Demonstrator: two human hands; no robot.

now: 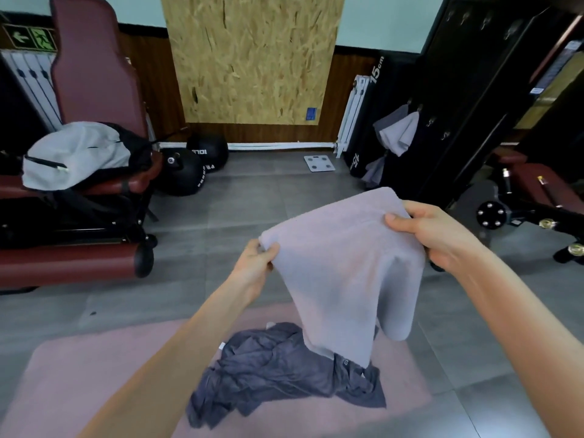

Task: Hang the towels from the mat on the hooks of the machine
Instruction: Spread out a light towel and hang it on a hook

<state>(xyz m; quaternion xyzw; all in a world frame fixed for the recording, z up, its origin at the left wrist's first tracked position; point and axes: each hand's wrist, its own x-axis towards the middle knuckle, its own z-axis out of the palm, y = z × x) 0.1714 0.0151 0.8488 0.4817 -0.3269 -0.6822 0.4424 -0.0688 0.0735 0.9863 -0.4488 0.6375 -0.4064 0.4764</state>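
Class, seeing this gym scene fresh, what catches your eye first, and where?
A light grey towel fills the centre, held up by its top edge between the left hand and right hand. Below it a dark grey towel lies crumpled on the pink mat.

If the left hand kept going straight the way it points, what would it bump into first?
The left hand pinches the light towel, so that comes first; beyond, the way looks free toward the machine, though depth is unclear.
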